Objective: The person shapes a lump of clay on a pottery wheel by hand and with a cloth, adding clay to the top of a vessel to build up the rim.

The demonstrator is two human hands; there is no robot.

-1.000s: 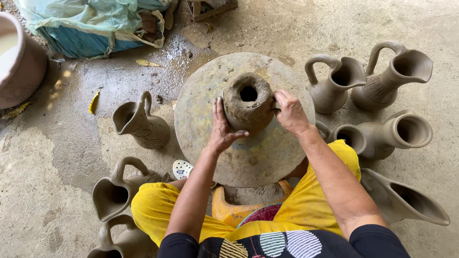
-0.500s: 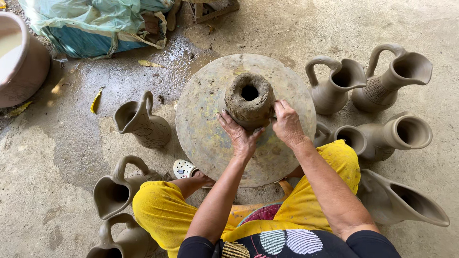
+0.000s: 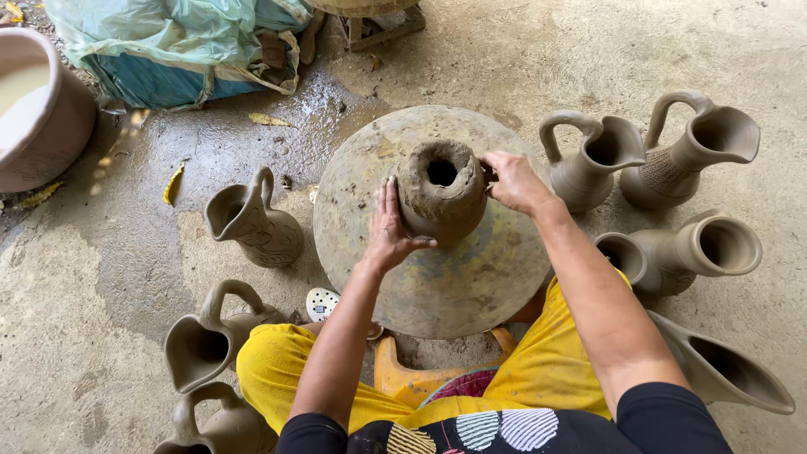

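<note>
Head view: left hand (image 3: 391, 227) flat against left side of clay pot (image 3: 441, 189), fingers (image 3: 388, 197) pressed together, thumb under its belly. Right hand (image 3: 513, 181) at pot's right rim, fingers curled, pinching clay. Pot upright, centre of round wheel (image 3: 437, 277). Unfired jugs (image 3: 252, 223) around on concrete floor (image 3: 109, 277).

Soft, even daylight; faint shadows beneath the jugs; sharp focus throughout, slight wide-angle stretching toward four o'clock.
</note>
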